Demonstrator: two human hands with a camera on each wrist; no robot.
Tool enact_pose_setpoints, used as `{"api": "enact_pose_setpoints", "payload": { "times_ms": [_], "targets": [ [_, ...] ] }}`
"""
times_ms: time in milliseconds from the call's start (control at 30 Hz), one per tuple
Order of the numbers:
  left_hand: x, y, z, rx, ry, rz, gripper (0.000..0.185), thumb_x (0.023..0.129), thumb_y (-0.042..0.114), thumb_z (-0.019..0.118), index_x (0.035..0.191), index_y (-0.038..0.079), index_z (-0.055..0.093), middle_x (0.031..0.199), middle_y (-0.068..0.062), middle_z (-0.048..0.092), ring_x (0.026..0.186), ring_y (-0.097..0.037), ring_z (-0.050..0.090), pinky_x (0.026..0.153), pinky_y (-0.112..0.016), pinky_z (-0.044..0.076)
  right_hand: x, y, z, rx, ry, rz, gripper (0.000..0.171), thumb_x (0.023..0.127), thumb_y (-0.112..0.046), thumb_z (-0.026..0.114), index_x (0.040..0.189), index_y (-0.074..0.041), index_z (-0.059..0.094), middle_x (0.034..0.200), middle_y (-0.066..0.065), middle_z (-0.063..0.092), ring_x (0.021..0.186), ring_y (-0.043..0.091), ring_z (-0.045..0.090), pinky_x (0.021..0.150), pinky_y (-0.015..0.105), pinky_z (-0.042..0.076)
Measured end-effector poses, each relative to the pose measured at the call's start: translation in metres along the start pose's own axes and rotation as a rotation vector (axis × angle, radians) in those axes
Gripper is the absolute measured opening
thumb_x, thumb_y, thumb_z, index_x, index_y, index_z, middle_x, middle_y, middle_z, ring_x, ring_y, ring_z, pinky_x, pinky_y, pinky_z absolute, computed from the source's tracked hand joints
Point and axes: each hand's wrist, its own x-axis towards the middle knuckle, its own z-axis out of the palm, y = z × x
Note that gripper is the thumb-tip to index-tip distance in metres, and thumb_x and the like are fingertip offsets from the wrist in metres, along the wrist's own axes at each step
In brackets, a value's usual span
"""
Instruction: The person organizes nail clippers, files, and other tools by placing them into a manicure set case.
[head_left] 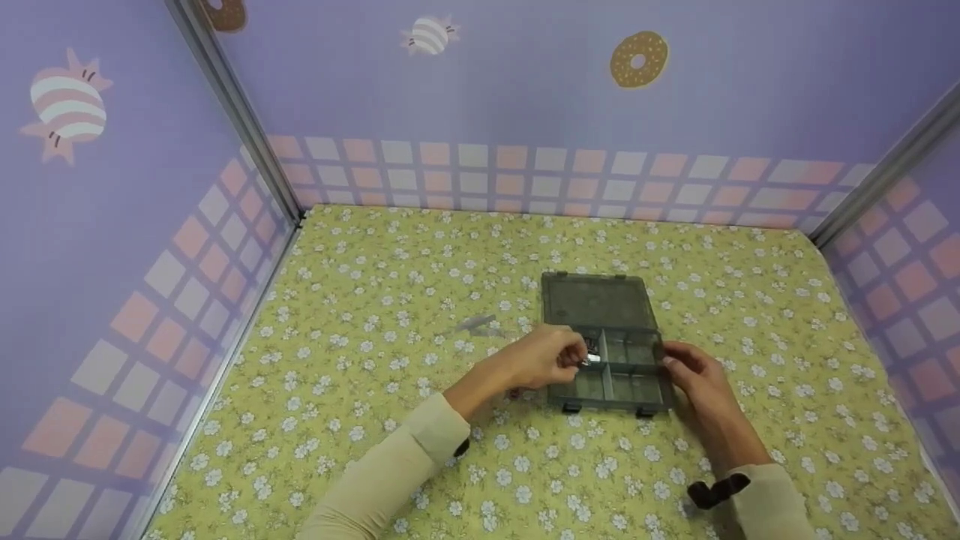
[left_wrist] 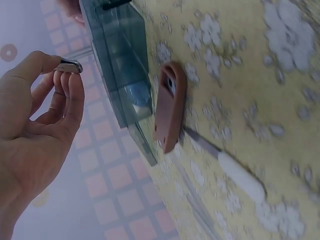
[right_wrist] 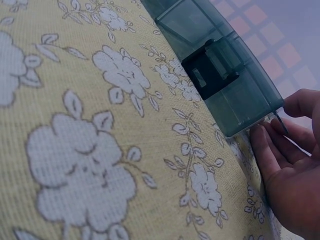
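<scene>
Nearest the person, the right hand rests against the right side of a smoky grey transparent plastic compartment box, its fingers curled against the box's corner wall with the thumb at the rim. The box sits on a yellow tablecloth printed with white flowers, right of the middle of the table, its lid laid open flat toward the far edge.

The left hand hovers over the box's left compartments, thumb and fingertips pinched together on a small shiny silver metal piece.

Just left of the box on the cloth lies a brown flat plastic piece with a hole, touching a white-handled slim tool beyond it. Past the open lid, the cloth runs to the purple walls.
</scene>
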Motion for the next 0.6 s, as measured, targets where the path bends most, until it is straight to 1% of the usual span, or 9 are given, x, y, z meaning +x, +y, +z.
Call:
{"api": "enact_pose_setpoints", "payload": {
  "times_ms": [133, 233, 367, 467, 600],
  "targets": [
    [0.009, 0.002, 0.01, 0.011, -0.04, 0.012, 0.018, 0.103, 0.01, 0.067, 0.12, 0.006, 0.07, 0.113, -0.004, 0.067, 0.097, -0.007, 0.065, 0.083, -0.015, 0.053, -0.001, 0.0, 0.0, -0.012, 0.003, 0.007, 0.05, 0.112, -0.026, 0.057, 0.153, 0.001, 0.049, 0.152, 0.022, 0.049, 0.126, 0.021, 0.058, 0.098, 0.027, 0.054],
    [0.013, 0.001, 0.017, 0.024, -0.057, 0.02, 0.017, 0.103, 0.009, 0.067, 0.119, 0.007, 0.07, 0.113, -0.004, 0.066, 0.096, -0.008, 0.064, 0.082, -0.015, 0.052, -0.001, 0.0, 0.0, -0.022, 0.004, 0.008, 0.049, 0.112, -0.025, 0.056, 0.154, 0.001, 0.049, 0.153, 0.022, 0.049, 0.126, 0.02, 0.058, 0.098, 0.027, 0.054],
    [0.014, -0.003, 0.023, 0.034, -0.074, 0.019, 0.017, 0.103, 0.01, 0.067, 0.119, 0.007, 0.071, 0.113, -0.004, 0.065, 0.096, -0.007, 0.064, 0.082, -0.014, 0.052, 0.0, 0.001, 0.001, -0.015, 0.002, 0.011, 0.049, 0.113, -0.024, 0.056, 0.154, 0.002, 0.048, 0.153, 0.022, 0.048, 0.126, 0.02, 0.058, 0.098, 0.027, 0.054],
    [0.013, -0.005, 0.026, 0.054, -0.083, 0.013, 0.017, 0.103, 0.01, 0.067, 0.119, 0.008, 0.072, 0.112, -0.003, 0.067, 0.096, -0.006, 0.064, 0.082, -0.015, 0.052, 0.0, 0.001, 0.002, 0.015, 0.005, 0.016, 0.049, 0.112, -0.023, 0.057, 0.153, 0.002, 0.048, 0.152, 0.021, 0.049, 0.125, 0.02, 0.058, 0.098, 0.028, 0.054],
    [0.012, -0.003, 0.028, 0.083, -0.085, -0.006, 0.016, 0.104, 0.01, 0.067, 0.118, 0.009, 0.072, 0.112, -0.003, 0.067, 0.095, -0.006, 0.065, 0.081, -0.015, 0.053, 0.001, 0.003, 0.001, 0.009, 0.008, -0.016, 0.048, 0.112, -0.022, 0.057, 0.151, 0.004, 0.05, 0.148, 0.023, 0.051, 0.122, 0.02, 0.06, 0.097, 0.027, 0.055]
  ]
}}
